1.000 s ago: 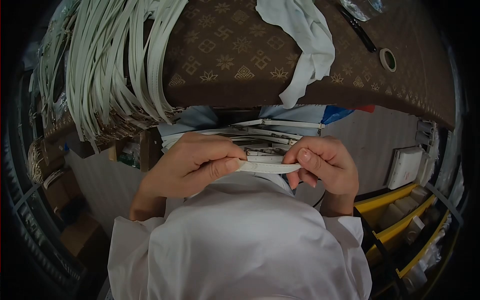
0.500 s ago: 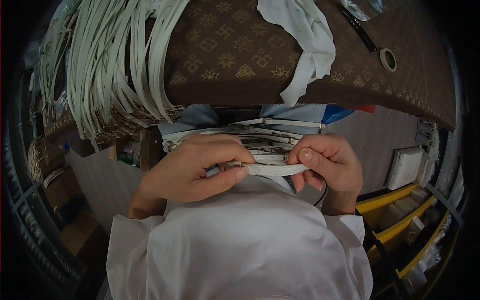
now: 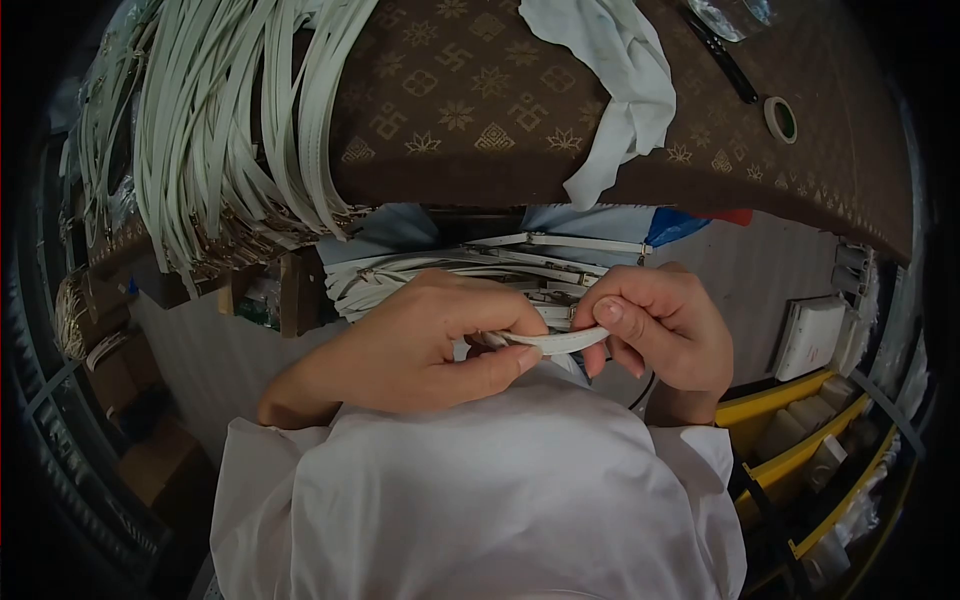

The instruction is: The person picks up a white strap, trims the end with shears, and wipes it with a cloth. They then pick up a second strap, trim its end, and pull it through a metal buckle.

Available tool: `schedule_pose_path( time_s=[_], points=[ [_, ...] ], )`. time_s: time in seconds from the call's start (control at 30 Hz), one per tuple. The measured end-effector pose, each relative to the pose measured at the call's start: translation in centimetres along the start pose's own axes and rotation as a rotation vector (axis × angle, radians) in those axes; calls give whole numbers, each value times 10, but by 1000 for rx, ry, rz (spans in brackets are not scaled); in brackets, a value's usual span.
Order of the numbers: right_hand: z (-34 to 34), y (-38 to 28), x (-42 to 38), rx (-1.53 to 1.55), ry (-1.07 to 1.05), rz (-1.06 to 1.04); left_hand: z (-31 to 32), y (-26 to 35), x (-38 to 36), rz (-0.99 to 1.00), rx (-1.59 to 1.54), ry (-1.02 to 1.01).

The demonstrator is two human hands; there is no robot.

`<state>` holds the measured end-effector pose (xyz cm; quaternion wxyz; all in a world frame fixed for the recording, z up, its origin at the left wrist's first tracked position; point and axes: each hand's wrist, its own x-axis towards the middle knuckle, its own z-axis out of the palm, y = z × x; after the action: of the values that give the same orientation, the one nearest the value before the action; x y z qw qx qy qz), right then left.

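Pinched between thumbs and fingers of both hands, a white strap [image 3: 572,343] spans the small gap between them, above a pale shirt [image 3: 480,480]. From the head camera, the left hand [image 3: 440,345] reaches inward, thumb extended along the strap; the right hand [image 3: 665,325] has its fingers curled, thumb on top. Just beyond the grip lie more straps [image 3: 375,280]; farther off stands a cloth-covered table [image 3: 450,175].

Workshop, by the look: white straps [image 3: 215,130] heaped in bulk at 10 o'clock; tape roll [image 3: 771,118] at 2; yellow-edged shelving [image 3: 790,455] at 4.
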<state>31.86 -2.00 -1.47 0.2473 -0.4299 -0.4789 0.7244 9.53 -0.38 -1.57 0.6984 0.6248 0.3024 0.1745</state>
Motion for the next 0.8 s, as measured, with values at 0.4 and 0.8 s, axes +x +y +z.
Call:
schedule_pose_path(
  time_s=[0.4,0.8],
  points=[
    [3,0,0,0,21,24,4,2,3,-59,-20,65],
    [-3,7,4,221,-103,106,3,1,2,-94,-160,2]
  ],
)
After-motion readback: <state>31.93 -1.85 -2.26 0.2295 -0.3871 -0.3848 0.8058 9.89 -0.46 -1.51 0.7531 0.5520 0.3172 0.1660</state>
